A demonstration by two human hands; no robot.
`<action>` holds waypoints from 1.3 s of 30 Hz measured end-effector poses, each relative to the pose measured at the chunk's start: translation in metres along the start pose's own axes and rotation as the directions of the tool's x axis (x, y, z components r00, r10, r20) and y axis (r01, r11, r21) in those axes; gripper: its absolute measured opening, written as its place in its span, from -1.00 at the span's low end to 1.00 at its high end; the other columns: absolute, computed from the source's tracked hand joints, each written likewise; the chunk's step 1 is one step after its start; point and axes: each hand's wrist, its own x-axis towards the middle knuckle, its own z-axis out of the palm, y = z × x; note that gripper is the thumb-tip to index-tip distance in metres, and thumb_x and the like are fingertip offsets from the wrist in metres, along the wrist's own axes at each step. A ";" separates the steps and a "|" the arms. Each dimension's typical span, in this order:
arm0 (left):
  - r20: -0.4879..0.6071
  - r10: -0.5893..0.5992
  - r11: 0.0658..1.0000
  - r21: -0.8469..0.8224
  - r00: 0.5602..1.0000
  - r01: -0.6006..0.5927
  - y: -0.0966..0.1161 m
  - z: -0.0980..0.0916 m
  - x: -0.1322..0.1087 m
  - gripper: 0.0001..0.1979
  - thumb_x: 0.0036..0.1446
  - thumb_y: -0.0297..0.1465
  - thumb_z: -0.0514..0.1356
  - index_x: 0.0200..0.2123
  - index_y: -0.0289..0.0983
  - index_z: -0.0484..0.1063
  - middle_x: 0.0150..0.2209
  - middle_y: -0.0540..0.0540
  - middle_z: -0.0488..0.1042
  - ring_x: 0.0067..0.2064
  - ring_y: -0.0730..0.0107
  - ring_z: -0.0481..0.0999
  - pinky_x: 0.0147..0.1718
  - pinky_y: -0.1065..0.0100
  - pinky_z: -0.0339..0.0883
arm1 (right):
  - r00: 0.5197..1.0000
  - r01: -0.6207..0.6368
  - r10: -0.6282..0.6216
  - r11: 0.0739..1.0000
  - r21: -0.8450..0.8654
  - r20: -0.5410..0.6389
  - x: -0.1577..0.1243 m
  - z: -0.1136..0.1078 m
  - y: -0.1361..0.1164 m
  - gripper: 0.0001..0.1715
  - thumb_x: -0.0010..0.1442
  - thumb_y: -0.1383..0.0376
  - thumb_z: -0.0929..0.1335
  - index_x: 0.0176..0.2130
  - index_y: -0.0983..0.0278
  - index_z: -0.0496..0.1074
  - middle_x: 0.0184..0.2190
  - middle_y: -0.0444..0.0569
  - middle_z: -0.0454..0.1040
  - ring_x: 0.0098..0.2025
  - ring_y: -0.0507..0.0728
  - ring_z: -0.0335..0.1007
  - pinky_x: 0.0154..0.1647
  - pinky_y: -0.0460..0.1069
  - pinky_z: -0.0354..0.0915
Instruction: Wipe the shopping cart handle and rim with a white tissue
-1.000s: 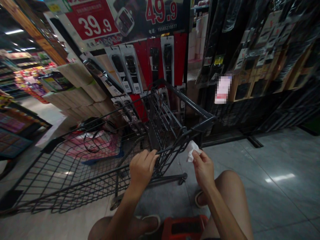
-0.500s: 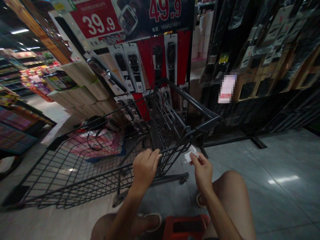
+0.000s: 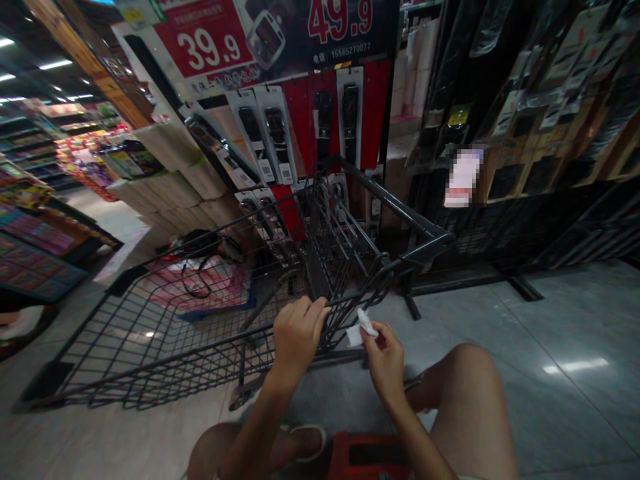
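Note:
A dark wire shopping cart (image 3: pixel 165 360) stands in front of me, turned sideways, its handle (image 3: pixel 395 203) on the far right side. My left hand (image 3: pixel 299 333) is closed around the top rim of the cart's near side. Just right of it, my right hand (image 3: pixel 384 353) pinches a crumpled white tissue (image 3: pixel 362 328) between thumb and fingers, close to the cart's wire side. The tissue's lower end sits near the wires; whether it touches them I cannot tell.
Behind the cart rises a rack with belts in packs (image 3: pixel 277 133) under a price sign (image 3: pixel 210 50). Stacked paper packs (image 3: pixel 170 187) stand left of it. A pink bundle (image 3: pixel 200 283) shows through the cart. An orange-red stool (image 3: pixel 340 457) is between my legs, on grey floor tiles (image 3: pixel 565 400).
My right hand has moved left and slightly down with the tissue, nearer my left hand. The left hand stays on the cart rim. The whole view has shifted slightly.

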 end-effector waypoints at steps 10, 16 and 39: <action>-0.005 -0.012 1.000 -0.004 1.000 0.011 0.000 0.001 -0.001 -0.76 0.29 -0.31 0.01 -0.25 -0.24 0.45 -0.48 -0.01 0.36 -0.43 0.41 0.31 -0.42 0.34 0.10 | 0.953 0.231 -0.240 0.971 -0.067 -0.187 0.022 -0.002 -0.035 -0.83 0.12 0.24 0.33 -0.24 0.24 0.36 -0.25 -0.03 0.36 -0.19 0.10 0.32 -0.18 -0.01 0.25; 0.011 -0.031 0.999 -0.011 0.999 0.031 0.002 -0.001 0.000 -0.76 0.29 -0.30 0.01 -0.23 -0.23 0.46 -0.46 -0.01 0.37 -0.42 0.42 0.32 -0.41 0.34 0.10 | 0.958 0.282 -0.287 0.951 -0.125 -0.025 0.012 0.009 -0.008 -0.86 0.16 0.25 0.29 -0.31 0.23 0.43 -0.27 -0.01 0.37 -0.17 0.14 0.32 -0.19 0.02 0.25; 0.019 -0.046 0.998 -0.030 0.999 0.047 0.004 -0.004 0.001 -0.70 0.31 -0.28 -0.05 -0.27 -0.23 0.45 -0.47 -0.01 0.36 -0.42 0.40 0.31 -0.42 0.33 0.09 | 0.988 0.149 -0.152 0.979 -0.135 -0.008 0.007 0.015 0.035 -0.86 0.07 0.23 0.30 -0.38 0.26 0.36 -0.38 -0.10 0.36 -0.32 0.08 0.30 -0.27 -0.03 0.25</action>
